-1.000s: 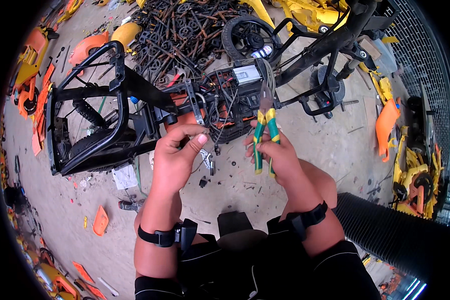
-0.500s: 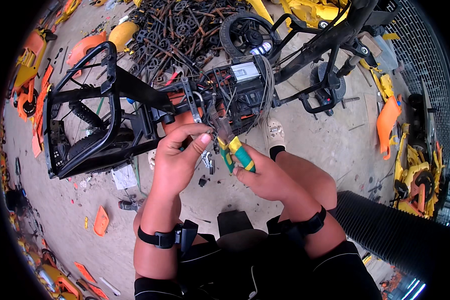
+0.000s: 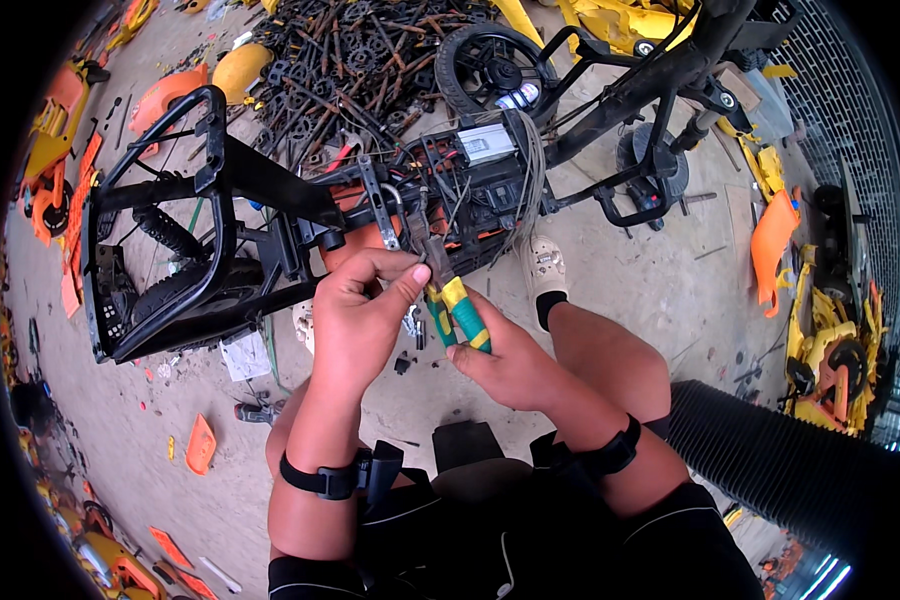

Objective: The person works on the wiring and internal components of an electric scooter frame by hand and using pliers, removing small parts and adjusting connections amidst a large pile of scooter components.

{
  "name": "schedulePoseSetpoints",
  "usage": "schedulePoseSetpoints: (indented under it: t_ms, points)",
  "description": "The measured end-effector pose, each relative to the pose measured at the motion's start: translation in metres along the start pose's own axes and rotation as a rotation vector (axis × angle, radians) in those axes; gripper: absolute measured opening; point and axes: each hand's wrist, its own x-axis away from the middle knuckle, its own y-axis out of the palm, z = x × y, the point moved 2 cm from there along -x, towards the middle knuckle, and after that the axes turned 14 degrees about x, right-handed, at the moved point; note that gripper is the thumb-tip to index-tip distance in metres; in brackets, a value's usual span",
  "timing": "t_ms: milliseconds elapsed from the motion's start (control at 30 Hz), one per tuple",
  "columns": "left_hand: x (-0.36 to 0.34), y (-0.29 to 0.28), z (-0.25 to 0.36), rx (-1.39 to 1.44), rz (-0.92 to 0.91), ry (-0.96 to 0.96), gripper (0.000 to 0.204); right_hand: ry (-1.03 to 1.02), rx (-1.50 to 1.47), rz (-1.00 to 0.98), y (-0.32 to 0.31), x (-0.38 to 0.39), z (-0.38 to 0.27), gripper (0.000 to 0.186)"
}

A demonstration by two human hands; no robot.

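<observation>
My right hand [image 3: 510, 362] is closed round pliers [image 3: 467, 314] with green and yellow handles, its thumb along the near handle. The jaws point away from me, into the wires of a black bike frame [image 3: 275, 185]. Just left of the jaws, my left hand [image 3: 355, 312] pinches thumb against forefinger. What lies in that pinch is too small to make out; it may be a wire end. Beyond both hands, an open compartment of the frame holds tangled wires and a silver box [image 3: 488, 144]. A grey cable bundle [image 3: 532, 195] hangs over its right side.
Behind the frame lie a heap of rusty metal parts [image 3: 355, 70] and a black wheel [image 3: 495, 70]. A ribbed black hose [image 3: 760, 460] runs at my right. Orange and yellow panels [image 3: 773, 250] lie around. A power tool [image 3: 255, 412] is on the floor at my left.
My right hand and the pliers have shifted a little to the left, and the jaws are nearer my left fingertips. My left hand keeps its pinch almost in place.
</observation>
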Motion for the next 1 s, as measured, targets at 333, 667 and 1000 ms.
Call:
schedulePoseSetpoints:
  t_ms: [333,667,1000]
  points:
    - [0.000,-0.002,-0.001,0.024,0.023,-0.030,0.010,0.033,0.029,0.013,0.007,-0.003,0.004,0.073]
    - [0.000,-0.005,0.002,-0.018,0.034,-0.062,0.011,-0.068,0.183,0.089,0.006,-0.006,0.007,0.071]
    - [0.000,-0.005,-0.005,0.013,0.050,-0.043,0.011,-0.017,-0.024,0.042,0.007,-0.008,0.004,0.064]
